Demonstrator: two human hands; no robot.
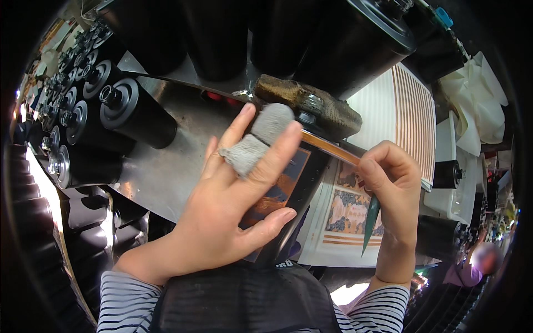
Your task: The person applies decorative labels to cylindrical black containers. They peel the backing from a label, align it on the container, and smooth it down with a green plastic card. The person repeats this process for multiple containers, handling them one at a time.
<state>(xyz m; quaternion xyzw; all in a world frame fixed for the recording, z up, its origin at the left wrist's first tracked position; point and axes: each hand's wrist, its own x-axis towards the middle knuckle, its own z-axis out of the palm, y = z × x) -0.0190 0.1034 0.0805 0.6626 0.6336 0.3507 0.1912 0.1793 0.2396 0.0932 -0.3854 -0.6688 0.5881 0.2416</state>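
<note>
My left hand (227, 205) is spread over a black bottle (311, 172) lying on its side. A grey cloth finger cover (269, 127) wraps its middle finger area. Beneath the palm, a dark label with orange patterning (288, 186) partly shows on the bottle; the rest is hidden. Thumb and forefinger of my right hand (397, 188) pinch the end of a thin gold strip (330, 147), which runs taut to the bottle's neck end. A dark green pointed piece (371, 225) hangs below those fingers. The bottle's neck (310, 108) rests against a worn brown block (283, 91).
Several black bottles (136, 111) stand or lie at left, and more tower at the far side. Right of my bottle lie printed sheets with orange stripes (413, 122) and patterned labels (352, 211). A white tray (461, 188) and crumpled white sheet (472, 105) are farther right. Another person (466, 272) appears at the right rim.
</note>
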